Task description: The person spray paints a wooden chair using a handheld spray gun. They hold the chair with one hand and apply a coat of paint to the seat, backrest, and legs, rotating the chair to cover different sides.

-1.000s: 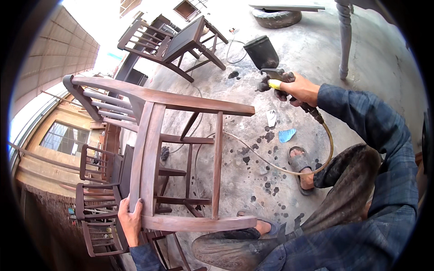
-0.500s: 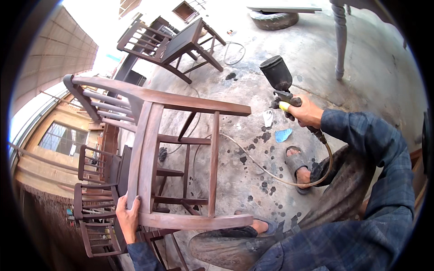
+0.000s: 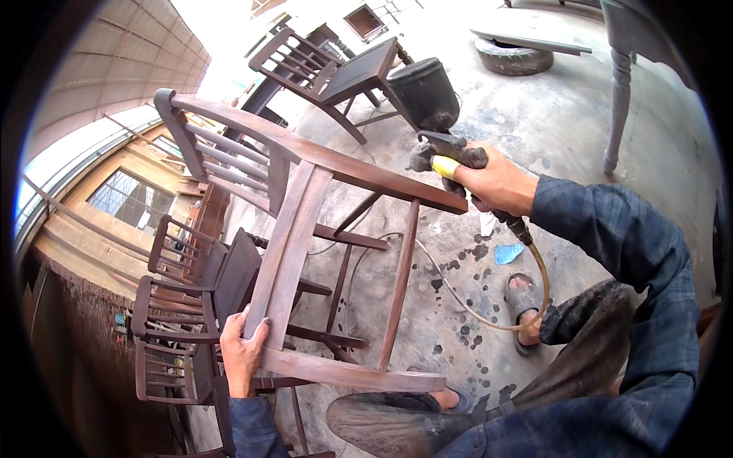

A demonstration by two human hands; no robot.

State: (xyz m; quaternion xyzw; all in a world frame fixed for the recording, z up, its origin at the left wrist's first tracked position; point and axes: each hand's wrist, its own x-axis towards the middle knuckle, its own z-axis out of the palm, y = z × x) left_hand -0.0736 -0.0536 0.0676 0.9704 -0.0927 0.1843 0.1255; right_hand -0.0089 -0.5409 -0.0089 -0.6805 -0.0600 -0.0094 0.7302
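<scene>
My left hand (image 3: 243, 349) is closed on the seat edge of a brown wooden chair (image 3: 289, 252), which is tipped over so its back points to the far left and its legs reach right. In my right hand (image 3: 496, 182) is a spray gun (image 3: 450, 153), with a dark cup (image 3: 424, 93) on top and something yellow around a finger. The gun is just beyond the upper chair leg, apart from the wood as far as I can tell. A hose (image 3: 544, 282) runs down from its grip and loops over the floor behind the chair.
Several dark chairs (image 3: 179, 320) stand at the left, and another chair (image 3: 328, 80) stands farther back. A tyre (image 3: 514, 57) carries a flat board (image 3: 530, 41). A grey turned leg (image 3: 618, 107) rises at right. Blue scrap (image 3: 508, 253) and dark spots mark the concrete floor (image 3: 550, 137).
My right hand has brought the spray gun left and nearer, toward the upper chair leg. The view has shifted, and the chair looks slightly turned, with my left hand still on it.
</scene>
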